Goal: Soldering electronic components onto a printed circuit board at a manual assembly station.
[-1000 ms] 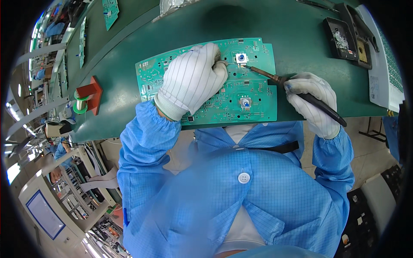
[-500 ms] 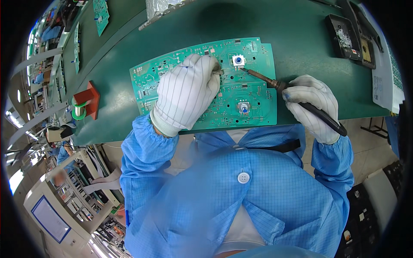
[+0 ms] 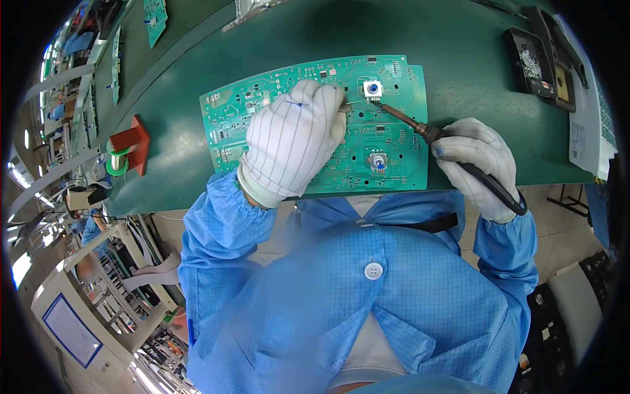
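A green circuit board (image 3: 400, 141) lies flat on the bench, with two square parts carrying blue-tipped shafts: a far rotary part (image 3: 373, 90) and a near rotary part (image 3: 377, 161). Gloved in striped white, my left hand (image 3: 292, 134) is over the board's middle, fingers pinched on a thin solder wire (image 3: 357, 102). The wire runs toward the near edge of the far part. My right hand (image 3: 479, 157), also gloved, grips a soldering iron (image 3: 430, 134) by its black handle. The iron's tip is at that same edge, close to the wire's end.
A solder spool (image 3: 118, 161) sits on a red stand at the left. At the far right is a black tray (image 3: 528, 62) of small pale bits, beside a soldering iron holder (image 3: 563, 82). More circuit boards (image 3: 155, 23) are at the far left.
A length of solder wire now shows between my left fingers and the iron's tip. The tip stays by the far rotary part, and the whole view has shifted slightly.
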Demonstrator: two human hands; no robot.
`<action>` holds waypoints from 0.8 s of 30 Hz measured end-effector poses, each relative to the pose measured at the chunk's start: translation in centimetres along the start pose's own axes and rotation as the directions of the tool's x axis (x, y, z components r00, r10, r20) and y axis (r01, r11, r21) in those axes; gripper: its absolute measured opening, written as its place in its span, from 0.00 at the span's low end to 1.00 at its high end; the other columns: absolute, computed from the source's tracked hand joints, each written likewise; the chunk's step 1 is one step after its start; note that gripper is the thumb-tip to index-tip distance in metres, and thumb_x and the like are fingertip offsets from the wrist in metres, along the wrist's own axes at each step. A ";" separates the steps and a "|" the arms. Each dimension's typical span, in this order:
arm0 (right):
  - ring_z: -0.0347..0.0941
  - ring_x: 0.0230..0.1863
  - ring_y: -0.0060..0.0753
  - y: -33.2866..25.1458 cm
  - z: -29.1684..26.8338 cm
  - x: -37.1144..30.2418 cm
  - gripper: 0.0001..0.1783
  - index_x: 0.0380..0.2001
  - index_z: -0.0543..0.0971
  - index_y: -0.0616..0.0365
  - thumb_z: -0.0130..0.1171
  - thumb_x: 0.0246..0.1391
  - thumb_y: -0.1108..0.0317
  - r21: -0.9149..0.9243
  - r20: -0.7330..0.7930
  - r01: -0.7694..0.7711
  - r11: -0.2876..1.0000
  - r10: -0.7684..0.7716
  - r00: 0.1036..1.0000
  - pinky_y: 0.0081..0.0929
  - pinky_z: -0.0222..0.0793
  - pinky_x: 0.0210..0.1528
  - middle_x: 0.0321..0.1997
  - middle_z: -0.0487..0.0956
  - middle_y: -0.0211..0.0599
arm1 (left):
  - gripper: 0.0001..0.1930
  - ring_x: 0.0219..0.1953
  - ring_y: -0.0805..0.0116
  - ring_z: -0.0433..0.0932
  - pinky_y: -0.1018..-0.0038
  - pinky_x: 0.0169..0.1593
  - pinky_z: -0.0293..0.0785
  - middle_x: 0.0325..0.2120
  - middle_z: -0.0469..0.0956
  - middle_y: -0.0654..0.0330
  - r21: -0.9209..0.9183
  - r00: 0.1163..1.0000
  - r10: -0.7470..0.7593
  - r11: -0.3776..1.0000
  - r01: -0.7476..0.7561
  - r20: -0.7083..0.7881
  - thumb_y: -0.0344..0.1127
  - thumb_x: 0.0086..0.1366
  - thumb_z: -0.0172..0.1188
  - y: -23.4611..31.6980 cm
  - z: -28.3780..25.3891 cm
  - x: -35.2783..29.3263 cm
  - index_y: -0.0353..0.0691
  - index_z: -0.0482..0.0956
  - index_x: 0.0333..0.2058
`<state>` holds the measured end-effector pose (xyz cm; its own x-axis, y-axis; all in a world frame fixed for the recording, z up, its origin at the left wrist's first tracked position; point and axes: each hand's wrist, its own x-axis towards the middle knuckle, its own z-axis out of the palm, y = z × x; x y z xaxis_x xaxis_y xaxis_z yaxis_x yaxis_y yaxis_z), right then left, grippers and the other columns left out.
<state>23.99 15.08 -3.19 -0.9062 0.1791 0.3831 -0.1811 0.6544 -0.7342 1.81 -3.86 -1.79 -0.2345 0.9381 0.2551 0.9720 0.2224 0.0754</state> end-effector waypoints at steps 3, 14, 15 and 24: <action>0.80 0.42 0.45 -0.1 -0.1 0.0 0.14 0.38 0.80 0.57 0.69 0.45 0.74 -0.008 -0.020 0.010 1.000 -0.011 1.000 0.39 0.76 0.44 0.38 0.82 0.37 | 0.07 0.23 0.63 0.78 0.70 0.26 0.75 0.26 0.75 0.60 -0.013 1.000 0.007 1.000 -0.008 -0.030 0.37 0.59 0.64 0.1 0.2 0.0 0.46 0.76 0.34; 0.80 0.41 0.46 -0.2 0.3 0.4 0.13 0.36 0.81 0.57 0.69 0.45 0.74 -0.016 -0.028 0.064 0.998 -0.064 0.998 0.40 0.76 0.43 0.36 0.82 0.39 | 0.07 0.22 0.65 0.77 0.70 0.24 0.75 0.25 0.75 0.60 0.038 1.000 0.013 0.999 -0.013 -0.001 0.37 0.61 0.63 0.0 0.1 -0.1 0.45 0.74 0.33; 0.80 0.41 0.46 -0.2 0.4 0.4 0.13 0.36 0.81 0.57 0.69 0.45 0.74 -0.031 -0.010 0.082 0.996 -0.082 0.997 0.40 0.76 0.43 0.36 0.82 0.38 | 0.07 0.22 0.65 0.78 0.70 0.24 0.75 0.25 0.75 0.59 0.018 0.999 0.022 1.000 -0.022 -0.024 0.37 0.61 0.63 0.0 0.2 -0.1 0.44 0.74 0.33; 0.80 0.41 0.45 -0.2 0.3 0.6 0.14 0.38 0.80 0.57 0.68 0.45 0.75 -0.063 0.011 0.116 0.991 -0.116 0.993 0.40 0.76 0.45 0.37 0.82 0.37 | 0.06 0.23 0.64 0.79 0.69 0.25 0.75 0.24 0.75 0.58 -0.035 1.000 0.016 0.999 -0.016 0.003 0.36 0.63 0.60 -0.1 -0.3 0.3 0.44 0.74 0.32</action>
<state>23.38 14.86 -3.03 -0.8835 0.0938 0.4590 -0.2606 0.7157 -0.6479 1.67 -3.71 -1.40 -0.2191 0.9421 0.2537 0.9745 0.1983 0.1053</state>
